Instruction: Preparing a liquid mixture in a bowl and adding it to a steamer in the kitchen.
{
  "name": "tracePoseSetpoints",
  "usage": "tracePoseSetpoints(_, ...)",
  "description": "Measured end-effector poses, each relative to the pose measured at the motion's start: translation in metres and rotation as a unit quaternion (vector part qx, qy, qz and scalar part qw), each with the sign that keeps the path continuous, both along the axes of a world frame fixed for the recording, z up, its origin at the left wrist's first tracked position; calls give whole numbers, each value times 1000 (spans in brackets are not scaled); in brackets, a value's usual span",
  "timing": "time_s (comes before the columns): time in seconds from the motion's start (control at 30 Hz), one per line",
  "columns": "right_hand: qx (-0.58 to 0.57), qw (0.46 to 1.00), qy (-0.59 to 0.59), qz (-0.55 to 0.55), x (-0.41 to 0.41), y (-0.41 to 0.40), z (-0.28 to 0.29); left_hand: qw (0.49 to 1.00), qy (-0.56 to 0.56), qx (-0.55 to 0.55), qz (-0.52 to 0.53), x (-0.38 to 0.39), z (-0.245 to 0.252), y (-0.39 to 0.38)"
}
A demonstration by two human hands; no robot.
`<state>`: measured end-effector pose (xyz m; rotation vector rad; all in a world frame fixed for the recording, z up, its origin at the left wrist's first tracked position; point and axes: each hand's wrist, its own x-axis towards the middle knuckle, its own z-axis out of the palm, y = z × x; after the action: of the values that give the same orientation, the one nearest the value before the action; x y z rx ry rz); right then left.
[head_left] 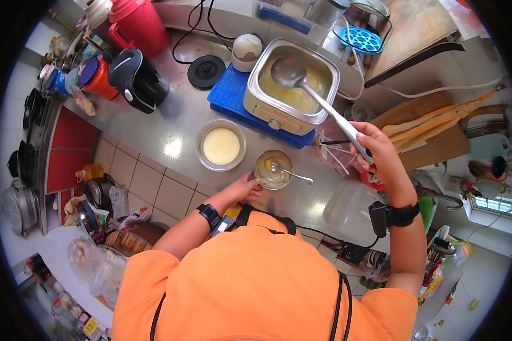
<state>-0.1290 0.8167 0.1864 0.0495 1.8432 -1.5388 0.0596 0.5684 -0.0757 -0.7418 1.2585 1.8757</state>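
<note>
My right hand (375, 147) grips the long handle of a metal ladle (289, 72). The ladle's bowl is over the open square electric pot (256, 96), which contains yellowish liquid. Whether the ladle touches the liquid I cannot tell. At the counter's front edge, my left hand (245, 188) lies against the side of a small glass bowl (264, 181), fingers a little apart. Yellow residue, perhaps egg, coats that bowl, and a metal spoon (296, 175) leans in it. Left of it stands a round clear container (200, 149) with a pale yellow content.
The pot sits on a blue plastic base (228, 91). Around it are a black lid (206, 71), a white egg-shaped appliance (246, 52) and a black kettle (138, 81). A clear plastic box (345, 204) and wooden boards (443, 145) lie on the right. Cables run behind.
</note>
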Motion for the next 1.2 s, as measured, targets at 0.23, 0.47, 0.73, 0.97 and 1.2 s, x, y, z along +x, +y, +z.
tracePoseSetpoints(0.23,35,994,-105,-5,-22,-9,-13,999,3,32,-6,-17,-4,7)
tracePoseSetpoints(0.47,78,992,-93,16,-33,-14,-8,996,-6,52,72,-16,-27,12)
tracePoseSetpoints(0.73,126,992,9,-7,-20,-3,3,999,14,21,24,-8,10,-3)
tracePoseSetpoints(0.97,68,998,1,9,-17,9,11,999,41,14,2,3,56,-37)
tracePoseSetpoints(1.2,23,998,-58,3,-27,-4,-7,991,87,-17,96,9,107,-81)
